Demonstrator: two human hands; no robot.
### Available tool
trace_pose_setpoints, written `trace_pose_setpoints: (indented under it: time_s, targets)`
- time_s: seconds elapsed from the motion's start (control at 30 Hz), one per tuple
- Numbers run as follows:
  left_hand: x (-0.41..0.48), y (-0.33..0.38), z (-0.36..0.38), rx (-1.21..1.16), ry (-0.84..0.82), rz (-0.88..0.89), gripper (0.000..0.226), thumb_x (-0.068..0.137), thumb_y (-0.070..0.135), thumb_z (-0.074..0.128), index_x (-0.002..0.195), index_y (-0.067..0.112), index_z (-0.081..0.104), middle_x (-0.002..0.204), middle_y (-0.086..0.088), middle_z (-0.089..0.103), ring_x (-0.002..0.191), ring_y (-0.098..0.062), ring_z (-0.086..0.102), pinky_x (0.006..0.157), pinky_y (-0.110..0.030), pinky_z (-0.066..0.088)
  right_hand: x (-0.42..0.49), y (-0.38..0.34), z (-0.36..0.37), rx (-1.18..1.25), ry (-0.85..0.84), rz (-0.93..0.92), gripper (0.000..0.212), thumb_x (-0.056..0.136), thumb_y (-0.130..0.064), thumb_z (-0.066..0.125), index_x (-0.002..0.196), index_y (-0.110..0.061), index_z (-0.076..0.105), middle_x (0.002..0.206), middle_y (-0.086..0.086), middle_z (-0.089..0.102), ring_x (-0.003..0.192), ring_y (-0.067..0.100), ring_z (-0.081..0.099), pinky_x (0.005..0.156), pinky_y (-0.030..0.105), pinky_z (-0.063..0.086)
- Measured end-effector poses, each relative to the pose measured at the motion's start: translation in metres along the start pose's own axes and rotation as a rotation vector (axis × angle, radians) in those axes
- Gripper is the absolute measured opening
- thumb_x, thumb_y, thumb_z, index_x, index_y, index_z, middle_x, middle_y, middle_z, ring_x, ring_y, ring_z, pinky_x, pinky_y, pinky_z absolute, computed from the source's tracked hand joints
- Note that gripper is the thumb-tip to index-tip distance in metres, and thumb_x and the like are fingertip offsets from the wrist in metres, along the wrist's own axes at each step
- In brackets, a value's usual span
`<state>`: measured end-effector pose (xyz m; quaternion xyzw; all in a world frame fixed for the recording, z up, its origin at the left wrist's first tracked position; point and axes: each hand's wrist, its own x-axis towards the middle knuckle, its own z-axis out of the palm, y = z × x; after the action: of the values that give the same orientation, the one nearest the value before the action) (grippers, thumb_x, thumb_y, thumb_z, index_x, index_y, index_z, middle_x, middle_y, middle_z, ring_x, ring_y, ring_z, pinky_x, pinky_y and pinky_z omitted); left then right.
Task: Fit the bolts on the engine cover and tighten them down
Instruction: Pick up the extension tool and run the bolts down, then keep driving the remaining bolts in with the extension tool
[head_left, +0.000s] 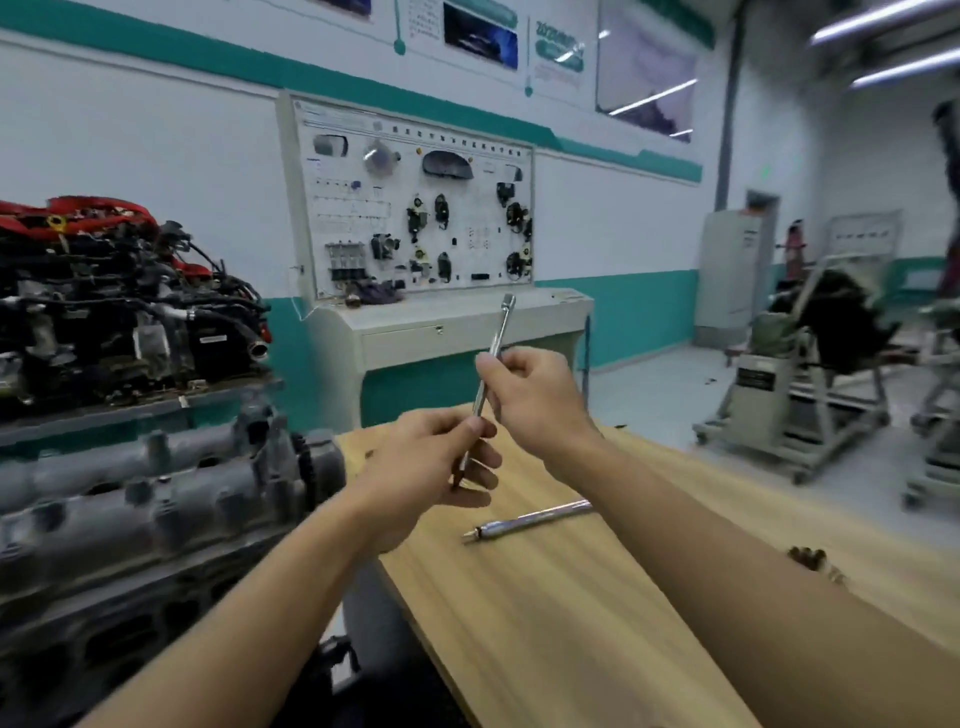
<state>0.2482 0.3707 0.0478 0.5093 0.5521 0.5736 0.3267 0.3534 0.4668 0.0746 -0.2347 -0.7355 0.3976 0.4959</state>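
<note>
forearms reach out over the bench (571, 623). small dark bits near its right edge, likely the bolts (810, 558), could roll off if knocked. a second bar (530, 519) lies mid-bench. above it the left hand (415, 467) pinches the lower end of a slim rod (493, 343) between thumb and fingertips; the right hand (540, 400) curls round its middle, rod tilted up and away. so light a pinch could drop it. cover (156, 499) sits off the bench's left edge, too blurred to tell if bolted.
</note>
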Motion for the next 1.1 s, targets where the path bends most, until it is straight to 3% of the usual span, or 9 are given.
trace_pose_setpoints:
  time_s: [0.17,0.27,0.37,0.57,0.67,0.73,0.83,0.93,1.1]
  targets:
    - [-0.003,-0.056,0.073,0.034,0.034,-0.052,0.03,0.106,0.027,0.045,0.091,0.017,0.068,0.056,0.01,0.048,0.047,-0.004,0.039,0.048,-0.022,0.034,-0.043,0.058,-0.049,0.014,0.097,0.168,0.035,0.096,-0.025,0.058,0.064,-0.011,0.057,0.055,0.003,0.054,0.053,0.016,0.046,0.059,0.037,0.041]
    - [0.0,-0.074,0.098,0.128,0.026,0.003,0.034,0.106,0.031,0.043,0.083,0.023,0.066,0.054,0.012,0.042,0.05,-0.007,0.034,0.049,-0.024,0.029,-0.052,0.081,-0.069,0.0,0.147,0.22,0.035,0.096,-0.026,0.057,0.063,-0.014,0.056,0.053,-0.003,0.055,0.05,0.013,0.047,0.055,0.033,0.04]
    - [0.001,-0.088,0.115,0.172,0.001,0.042,0.031,0.106,0.033,0.043,0.088,0.018,0.064,0.053,0.013,0.039,0.052,-0.009,0.033,0.05,-0.025,0.028,-0.058,0.105,-0.078,0.016,0.2,0.304,0.034,0.096,-0.025,0.058,0.064,-0.013,0.054,0.055,0.0,0.054,0.047,0.013,0.045,0.05,0.03,0.035]
    - [0.016,-0.106,0.122,0.327,-0.033,0.037,0.03,0.106,0.037,0.041,0.1,0.026,0.068,0.051,0.026,0.052,0.053,0.009,0.049,0.054,-0.014,0.033,-0.06,0.129,-0.081,-0.034,0.257,0.344,0.033,0.095,-0.024,0.057,0.067,-0.006,0.056,0.057,0.002,0.052,0.053,0.015,0.046,0.056,0.035,0.04]
    - [0.027,-0.103,0.125,0.443,-0.095,-0.044,0.037,0.106,0.044,0.032,0.108,0.023,0.063,0.074,0.016,0.056,0.074,-0.001,0.053,0.067,-0.026,0.039,-0.051,0.129,-0.097,-0.103,0.32,0.303,0.033,0.094,-0.026,0.056,0.066,-0.008,0.053,0.054,-0.002,0.049,0.049,0.013,0.043,0.049,0.029,0.037]
    - [0.038,-0.1,0.124,0.483,-0.165,-0.165,0.033,0.105,0.035,0.03,0.113,0.024,0.06,0.08,0.006,0.063,0.081,-0.009,0.056,0.07,-0.029,0.042,-0.046,0.131,-0.113,-0.123,0.375,0.305,0.031,0.094,-0.026,0.055,0.067,-0.012,0.051,0.057,0.001,0.046,0.049,0.014,0.04,0.048,0.028,0.033]
    - [0.055,-0.097,0.118,0.62,-0.305,-0.227,0.037,0.099,0.013,0.032,0.117,0.021,0.064,0.087,0.002,0.074,0.087,-0.006,0.059,0.07,-0.023,0.046,-0.045,0.139,-0.137,-0.114,0.424,0.337,0.027,0.094,-0.026,0.055,0.071,-0.012,0.053,0.064,0.009,0.044,0.055,0.017,0.037,0.053,0.034,0.031]
    - [0.07,-0.1,0.115,0.815,-0.382,-0.176,0.038,0.096,0.003,0.041,0.116,0.018,0.069,0.094,0.007,0.077,0.092,-0.005,0.064,0.076,-0.022,0.052,-0.043,0.147,-0.153,-0.094,0.477,0.371,0.029,0.094,-0.026,0.057,0.07,-0.012,0.052,0.066,0.01,0.043,0.06,0.02,0.037,0.059,0.038,0.031]
    - [0.091,-0.112,0.119,0.886,-0.309,0.003,0.021,0.093,0.009,0.064,0.107,0.018,0.077,0.097,0.006,0.077,0.09,-0.004,0.068,0.079,-0.018,0.051,-0.041,0.16,-0.163,-0.184,0.486,0.375,0.035,0.095,-0.028,0.057,0.065,-0.012,0.052,0.061,0.008,0.047,0.055,0.018,0.042,0.056,0.035,0.036]
